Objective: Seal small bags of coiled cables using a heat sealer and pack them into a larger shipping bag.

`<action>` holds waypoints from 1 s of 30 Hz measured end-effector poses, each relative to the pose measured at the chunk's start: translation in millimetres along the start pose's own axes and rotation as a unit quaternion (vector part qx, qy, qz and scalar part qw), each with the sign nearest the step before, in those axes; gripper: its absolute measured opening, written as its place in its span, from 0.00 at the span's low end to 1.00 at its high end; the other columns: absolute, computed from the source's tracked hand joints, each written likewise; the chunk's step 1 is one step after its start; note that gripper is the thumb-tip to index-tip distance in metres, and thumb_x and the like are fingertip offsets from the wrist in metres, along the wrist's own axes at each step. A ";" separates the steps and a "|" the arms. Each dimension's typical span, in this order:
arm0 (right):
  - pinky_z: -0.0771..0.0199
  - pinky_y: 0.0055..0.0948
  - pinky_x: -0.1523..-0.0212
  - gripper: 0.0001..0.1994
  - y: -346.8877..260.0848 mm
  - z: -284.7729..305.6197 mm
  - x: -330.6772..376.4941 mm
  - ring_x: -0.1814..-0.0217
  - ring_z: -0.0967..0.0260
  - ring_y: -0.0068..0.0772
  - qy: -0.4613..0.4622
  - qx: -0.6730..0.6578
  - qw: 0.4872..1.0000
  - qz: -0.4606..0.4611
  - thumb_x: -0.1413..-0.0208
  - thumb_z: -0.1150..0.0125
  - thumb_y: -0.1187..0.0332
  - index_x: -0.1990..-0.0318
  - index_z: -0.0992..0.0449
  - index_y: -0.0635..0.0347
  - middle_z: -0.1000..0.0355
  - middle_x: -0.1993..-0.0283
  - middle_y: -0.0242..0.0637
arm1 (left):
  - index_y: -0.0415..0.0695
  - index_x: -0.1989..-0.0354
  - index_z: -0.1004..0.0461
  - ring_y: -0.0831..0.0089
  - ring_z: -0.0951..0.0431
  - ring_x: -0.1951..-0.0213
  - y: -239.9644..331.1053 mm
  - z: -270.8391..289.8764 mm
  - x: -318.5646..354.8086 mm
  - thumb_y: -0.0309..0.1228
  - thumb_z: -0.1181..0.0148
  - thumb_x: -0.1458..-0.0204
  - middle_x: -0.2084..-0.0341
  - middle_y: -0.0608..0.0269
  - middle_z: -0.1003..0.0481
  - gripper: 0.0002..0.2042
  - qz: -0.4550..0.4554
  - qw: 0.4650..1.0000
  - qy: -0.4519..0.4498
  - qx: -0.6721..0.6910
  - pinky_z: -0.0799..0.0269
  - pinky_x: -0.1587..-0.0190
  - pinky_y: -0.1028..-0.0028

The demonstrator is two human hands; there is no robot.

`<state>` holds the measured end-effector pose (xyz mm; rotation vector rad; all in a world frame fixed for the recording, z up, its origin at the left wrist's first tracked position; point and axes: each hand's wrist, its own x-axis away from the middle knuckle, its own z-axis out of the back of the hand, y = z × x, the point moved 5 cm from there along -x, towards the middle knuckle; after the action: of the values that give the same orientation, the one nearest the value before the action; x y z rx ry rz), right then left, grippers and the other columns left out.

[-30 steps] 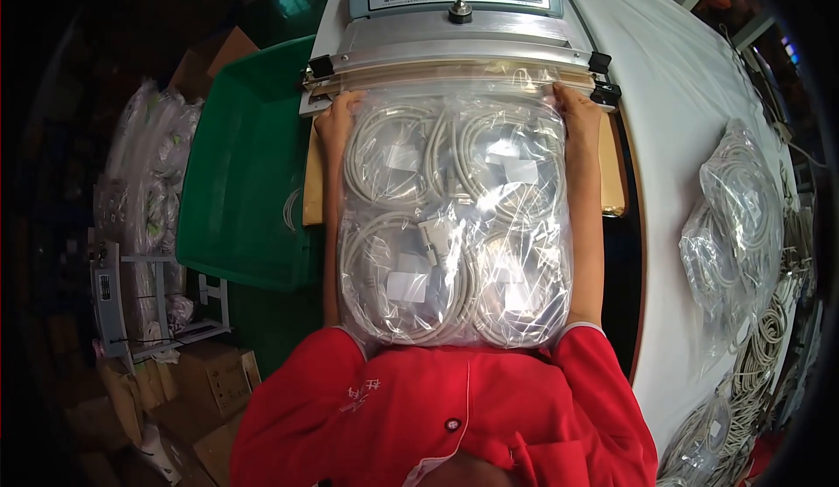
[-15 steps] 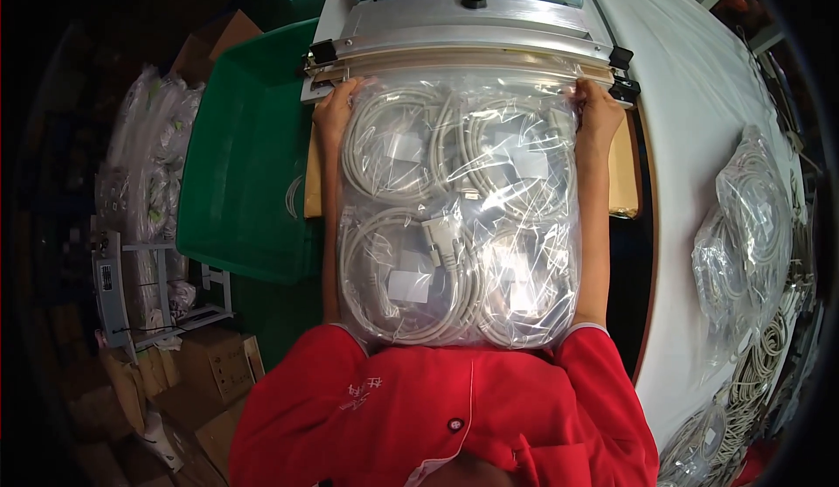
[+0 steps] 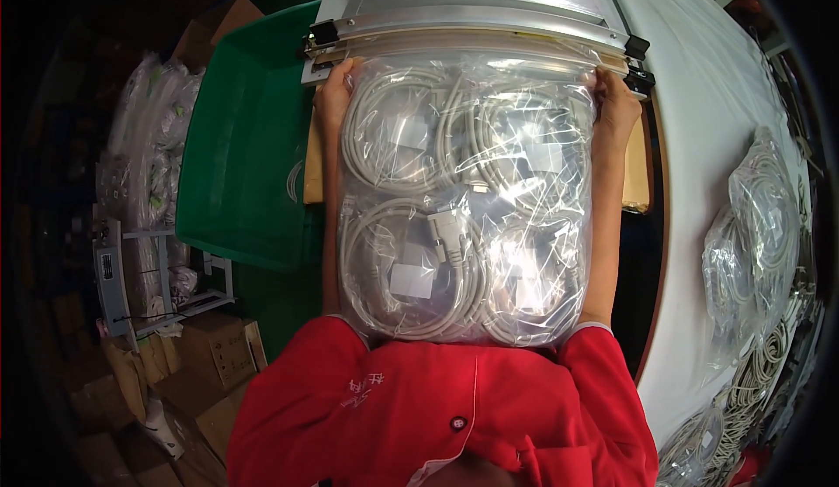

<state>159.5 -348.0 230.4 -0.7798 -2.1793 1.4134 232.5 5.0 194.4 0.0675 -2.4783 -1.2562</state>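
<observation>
A large clear plastic bag (image 3: 468, 199) of coiled light-grey cables lies across my forearms and against my chest. White paper labels and a grey connector (image 3: 448, 234) show through the film. My left hand (image 3: 336, 94) pinches the bag's far left corner; my right hand (image 3: 618, 103) grips its far right corner. Between them the bag's far edge is stretched along the jaw of a foot-type bag sealer (image 3: 472, 13), a metal machine with a long bar and black end clamps. How far the edge reaches into the jaw I cannot tell.
To the left stands a green plastic bin (image 3: 236, 164), with stacked clear bags (image 3: 149, 151) and cardboard boxes (image 3: 218, 356) farther out. Bagged cables (image 3: 763, 207) and loose grey cables (image 3: 759, 373) lie on the white-covered table (image 3: 690, 146) at the right.
Relative to the sealer, bag and hands have barely shifted. The whole view has tilted slightly, so the sealer sits higher in it. My right hand has moved a little to the right.
</observation>
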 end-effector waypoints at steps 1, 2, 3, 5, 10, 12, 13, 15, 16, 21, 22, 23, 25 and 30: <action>0.44 0.13 0.82 0.06 -0.3 0.7 -0.7 0.83 0.42 0.18 0.008 -0.021 1.000 -0.006 0.65 0.47 0.73 0.78 0.29 0.68 0.35 0.82 0.31 | 0.32 0.80 0.30 0.77 0.31 0.80 -4.5 -1.5 -2.1 0.25 0.46 0.65 0.82 0.61 0.30 0.07 0.042 0.997 -0.033 0.057 0.35 0.77 0.80; 0.45 0.13 0.82 0.06 -0.6 1.7 -0.8 0.83 0.42 0.18 0.016 -0.042 0.999 -0.012 0.65 0.47 0.73 0.79 0.29 0.68 0.36 0.83 0.31 | 0.32 0.80 0.30 0.77 0.31 0.80 -4.5 -2.8 0.5 0.25 0.46 0.65 0.82 0.61 0.30 0.07 0.043 0.997 -0.030 0.056 0.35 0.77 0.80; 0.45 0.13 0.82 0.06 -0.5 2.2 -1.5 0.83 0.42 0.18 0.017 -0.041 0.999 -0.014 0.65 0.47 0.73 0.79 0.29 0.68 0.36 0.83 0.31 | 0.33 0.80 0.29 0.78 0.31 0.80 -1.1 -2.2 1.9 0.26 0.46 0.65 0.82 0.61 0.30 0.07 -0.005 1.000 0.004 0.013 0.35 0.76 0.81; 0.44 0.13 0.81 0.06 1.1 2.6 -4.4 0.83 0.42 0.18 0.007 0.007 1.000 -0.028 0.65 0.47 0.72 0.79 0.29 0.67 0.35 0.82 0.31 | 0.33 0.79 0.29 0.78 0.31 0.78 6.7 -2.0 6.3 0.27 0.46 0.65 0.82 0.60 0.29 0.09 -0.099 0.990 0.070 -0.072 0.36 0.75 0.81; 0.42 0.14 0.80 0.07 0.1 6.3 -8.5 0.82 0.40 0.19 -0.023 0.066 0.997 -0.018 0.65 0.47 0.71 0.77 0.29 0.66 0.34 0.81 0.33 | 0.33 0.77 0.28 0.79 0.31 0.76 13.6 -9.1 12.5 0.30 0.45 0.66 0.81 0.60 0.29 0.10 -0.164 0.955 0.077 -0.234 0.36 0.73 0.83; 0.42 0.14 0.80 0.07 0.6 6.4 -9.4 0.82 0.39 0.19 -0.032 0.053 0.998 -0.022 0.64 0.46 0.71 0.77 0.29 0.67 0.34 0.81 0.33 | 0.34 0.76 0.28 0.80 0.31 0.76 13.7 -7.2 9.6 0.31 0.44 0.66 0.80 0.60 0.28 0.11 -0.150 0.956 0.081 -0.240 0.37 0.71 0.84; 0.42 0.13 0.80 0.07 1.6 5.1 -9.8 0.82 0.39 0.19 -0.044 0.036 0.998 -0.028 0.64 0.46 0.71 0.77 0.29 0.67 0.34 0.81 0.33 | 0.34 0.76 0.28 0.80 0.31 0.75 10.9 -8.1 8.3 0.31 0.44 0.66 0.80 0.60 0.28 0.12 -0.143 0.956 0.082 -0.244 0.37 0.70 0.84; 0.42 0.13 0.79 0.07 3.8 -5.0 -6.0 0.81 0.39 0.19 -0.066 0.013 0.997 -0.038 0.64 0.46 0.71 0.76 0.29 0.67 0.34 0.81 0.32 | 0.34 0.76 0.28 0.80 0.31 0.75 20.6 -4.8 12.0 0.31 0.44 0.66 0.80 0.60 0.28 0.12 -0.154 0.952 0.087 -0.249 0.37 0.70 0.84; 0.42 0.12 0.80 0.07 3.7 -9.6 -3.8 0.82 0.39 0.18 -0.072 0.006 0.997 -0.039 0.64 0.45 0.71 0.76 0.29 0.67 0.34 0.81 0.32 | 0.34 0.76 0.28 0.80 0.31 0.75 27.4 -3.8 15.8 0.31 0.44 0.65 0.79 0.60 0.28 0.11 -0.165 0.949 0.090 -0.254 0.37 0.70 0.84; 0.41 0.13 0.81 0.05 2.3 -1.5 -4.5 0.84 0.42 0.18 -0.038 -0.023 0.999 -0.022 0.64 0.45 0.74 0.81 0.31 0.68 0.36 0.84 0.31 | 0.34 0.75 0.28 0.79 0.31 0.75 6.6 -10.3 10.3 0.30 0.45 0.63 0.79 0.60 0.28 0.10 -0.146 0.963 0.049 -0.220 0.37 0.70 0.83; 0.40 0.13 0.82 0.05 1.4 -1.5 -3.5 0.86 0.42 0.18 -0.026 -0.036 0.999 -0.018 0.63 0.45 0.76 0.83 0.32 0.69 0.37 0.85 0.32 | 0.34 0.75 0.28 0.79 0.31 0.75 7.9 -11.6 13.1 0.30 0.45 0.63 0.79 0.60 0.28 0.10 -0.148 0.962 0.052 -0.221 0.37 0.70 0.83; 0.40 0.13 0.82 0.05 1.6 -1.8 -3.3 0.86 0.42 0.18 -0.028 -0.038 0.999 -0.020 0.63 0.45 0.76 0.83 0.32 0.69 0.37 0.85 0.32 | 0.34 0.75 0.28 0.79 0.31 0.76 9.1 -13.5 16.1 0.29 0.46 0.63 0.79 0.60 0.28 0.10 -0.154 0.965 0.054 -0.203 0.37 0.70 0.83; 0.42 0.13 0.83 0.04 0.1 2.9 -5.3 0.86 0.43 0.17 -0.017 0.005 1.000 -0.007 0.63 0.46 0.76 0.82 0.31 0.69 0.37 0.85 0.31 | 0.33 0.75 0.29 0.78 0.31 0.76 12.3 -18.1 22.4 0.28 0.46 0.62 0.79 0.60 0.29 0.09 -0.165 0.971 0.056 -0.165 0.37 0.71 0.83; 0.43 0.11 0.82 0.06 1.2 0.7 -6.7 0.82 0.39 0.18 -0.026 0.015 0.999 -0.019 0.64 0.45 0.73 0.77 0.28 0.68 0.33 0.81 0.33 | 0.32 0.76 0.29 0.77 0.31 0.77 19.5 -12.3 22.1 0.27 0.47 0.62 0.80 0.59 0.29 0.09 -0.164 0.972 0.063 -0.154 0.36 0.72 0.82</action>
<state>164.3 -352.5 228.8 -0.6948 -2.1932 1.4597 218.4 2.8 223.0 0.4778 -2.1954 -1.6997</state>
